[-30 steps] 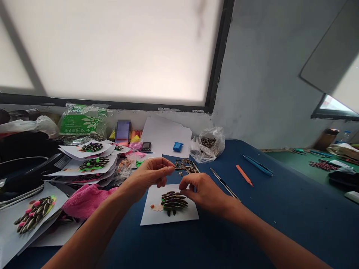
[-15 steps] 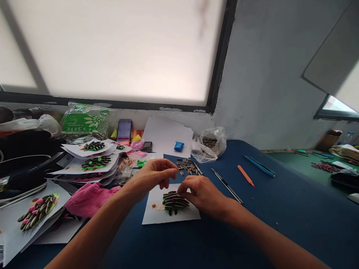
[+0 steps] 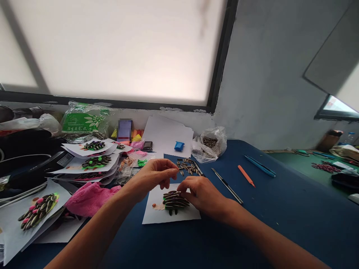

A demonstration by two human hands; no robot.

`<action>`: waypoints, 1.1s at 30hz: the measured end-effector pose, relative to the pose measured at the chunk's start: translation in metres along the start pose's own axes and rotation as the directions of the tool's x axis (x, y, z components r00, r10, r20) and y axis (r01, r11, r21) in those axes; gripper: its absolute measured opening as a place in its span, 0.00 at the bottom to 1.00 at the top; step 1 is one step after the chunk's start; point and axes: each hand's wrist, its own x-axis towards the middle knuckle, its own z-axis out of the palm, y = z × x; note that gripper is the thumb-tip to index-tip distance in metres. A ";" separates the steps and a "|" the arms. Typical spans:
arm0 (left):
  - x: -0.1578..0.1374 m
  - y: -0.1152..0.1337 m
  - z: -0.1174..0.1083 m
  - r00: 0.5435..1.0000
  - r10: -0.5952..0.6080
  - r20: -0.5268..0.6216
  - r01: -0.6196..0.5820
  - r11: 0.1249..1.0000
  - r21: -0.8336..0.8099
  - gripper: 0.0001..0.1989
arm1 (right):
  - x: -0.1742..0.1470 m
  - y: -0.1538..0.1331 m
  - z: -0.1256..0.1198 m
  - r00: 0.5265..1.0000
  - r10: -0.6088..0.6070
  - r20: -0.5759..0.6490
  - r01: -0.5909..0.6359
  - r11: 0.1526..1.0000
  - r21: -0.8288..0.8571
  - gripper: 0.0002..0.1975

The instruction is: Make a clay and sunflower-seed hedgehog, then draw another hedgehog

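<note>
The right hand is bent over the seed figure, thumb and forefinger curled in close at its upper edge; whether they pinch a seed or only touch it, I cannot tell. The left hand hangs just above and to the left, thumb and forefinger tips pressed together; anything between them is too small to make out.

The figure lies on a white sheet on the blue surface. Its seeds look light, stiff and smooth, liable to slip, so each is best taken by its sides near one end; the green base looks soft and would probably dent under hard pressure. The sheet should bend easily and is best held by a bare corner.

Beyond are loose seeds, a craft knife and an orange pen.
</note>
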 end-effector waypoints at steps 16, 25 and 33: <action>0.001 -0.002 0.000 1.000 -0.003 0.003 0.003 1.000 -0.002 0.17 | 0.001 -0.002 -0.002 1.000 0.026 0.016 -0.026 0.999 -0.028 0.07; 0.001 -0.004 -0.001 1.000 -0.006 0.024 0.006 1.000 -0.013 0.16 | -0.001 -0.002 -0.002 1.000 0.011 -0.002 -0.011 1.000 -0.018 0.05; 0.002 -0.003 0.000 1.000 -0.006 0.017 0.006 1.000 0.008 0.17 | -0.002 -0.004 -0.001 1.000 0.001 -0.005 -0.002 0.998 -0.059 0.05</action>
